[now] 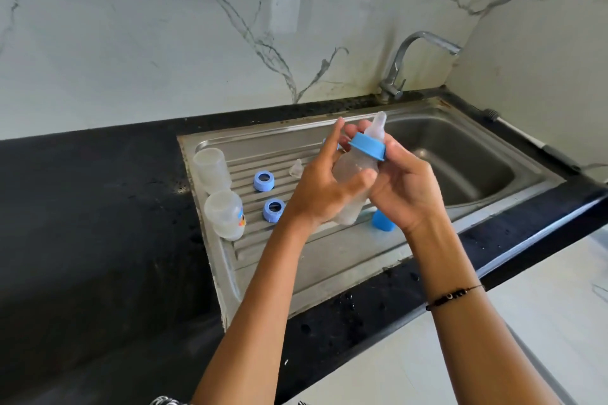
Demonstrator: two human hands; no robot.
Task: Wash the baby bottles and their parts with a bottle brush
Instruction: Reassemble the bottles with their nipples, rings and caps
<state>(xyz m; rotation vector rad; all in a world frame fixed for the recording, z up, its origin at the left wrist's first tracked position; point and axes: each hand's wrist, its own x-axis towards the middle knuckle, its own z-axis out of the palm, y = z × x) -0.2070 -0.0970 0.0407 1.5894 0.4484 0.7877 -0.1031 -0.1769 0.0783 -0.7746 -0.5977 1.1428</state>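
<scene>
Over the ribbed steel draining board (pixel 296 260), near its edge with the basin (pixel 460 168), the person holds a small cloudy plastic baby bottle (pixel 353 171) tilted, its teat pointing up and away. The left hand (pixel 316 187) grips the bottle's body, thumb across the front, forefinger lifted straight. The right hand (pixel 404 184) curls its fingers round the blue screw collar (pixel 367 147) under the clear silicone teat (pixel 377 126).

On the board's left edge stand two more cloudy bottles (pixel 217 191); two loose blue rings (pixel 268 191) lie between them and the hands, and a spare clear teat (pixel 296 169) beside the left hand. A blue cap (pixel 383 221) stands at the board's near edge below the right wrist.

The collar looks ready to be unscrewed. Wet plastic could slip in that grip, dropping the bottle into the basin, and a twist might fling the teat off the bench. I cannot make out a brush for certain.
</scene>
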